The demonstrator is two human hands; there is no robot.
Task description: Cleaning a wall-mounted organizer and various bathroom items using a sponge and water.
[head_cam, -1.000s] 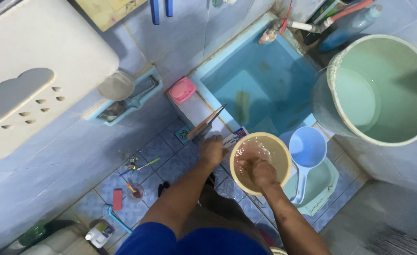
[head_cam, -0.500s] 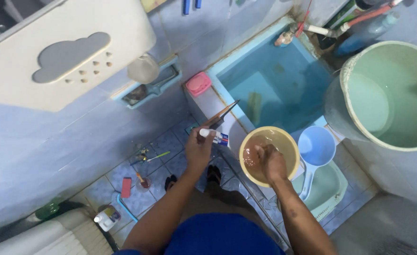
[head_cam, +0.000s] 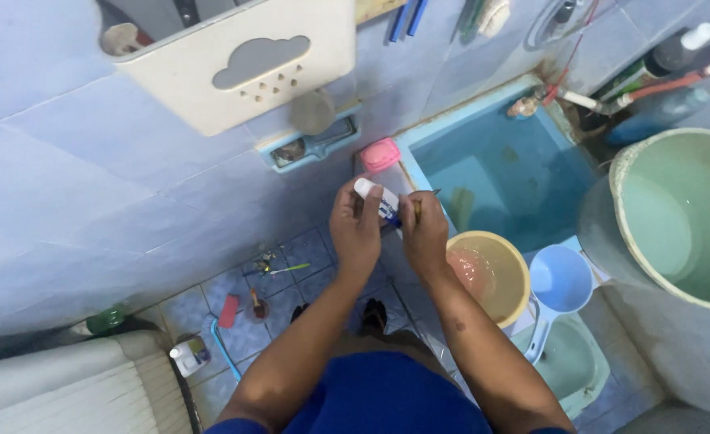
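Both hands raised in front of me over the tiled ledge. My left hand [head_cam: 357,227] has its fingers curled around a small white tube [head_cam: 375,198] with a blue and red print, white cap end pointing up and to the left; the tube sits between my two hands, just above the ledge of the blue water tank [head_cam: 500,173]. My right hand [head_cam: 424,229] is closed on a thin stick-like handle [head_cam: 417,210], likely a toothbrush, with its tip near the tube; the head is too small to make out. Containers: a round yellow plastic bowl [head_cam: 514,277] just right of my right wrist holds cloudy pinkish water. Beside it lies a light blue plastic dipper [head_cam: 562,281] with a handle, resting on a pale green plastic basin [head_cam: 580,366]. A large pale green bucket [head_cam: 677,217] at right is part filled with water. The tank holds clear water over a blue tiled bottom. A pink soap case [head_cam: 380,154] sits on the tank corner. Wall and floor are glossy blue tile; a cream plastic wall shelf [head_cam: 242,60] with a cloud cutout hangs above.
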